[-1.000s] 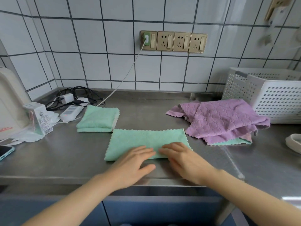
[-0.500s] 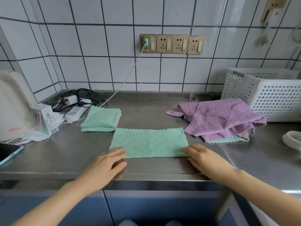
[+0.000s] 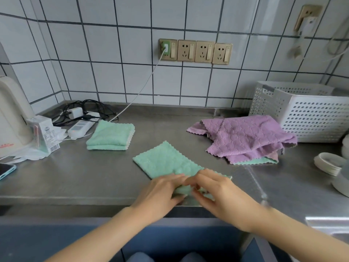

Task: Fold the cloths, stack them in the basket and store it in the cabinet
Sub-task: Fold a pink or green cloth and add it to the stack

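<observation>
A green cloth (image 3: 163, 160) lies turned at an angle near the front edge of the steel counter (image 3: 75, 173). My left hand (image 3: 160, 193) and my right hand (image 3: 217, 193) meet at its near end, both pinching the fabric there. A folded green cloth (image 3: 111, 135) rests further back on the left. A heap of loose purple cloths (image 3: 245, 137) lies to the right, with a green edge showing beneath it. The white perforated basket (image 3: 309, 114) stands behind that heap against the tiled wall.
A white kettle (image 3: 11, 114), a small carton (image 3: 44, 133), a power strip with cables (image 3: 81, 125) and a phone (image 3: 5, 172) crowd the left end. White dishes (image 3: 328, 163) sit at the right edge. Blue cabinet fronts (image 3: 56, 241) run below the counter.
The green cloth lay flat and straight with my hands at its two near corners; now it is turned at an angle and both hands have come together on its near end.
</observation>
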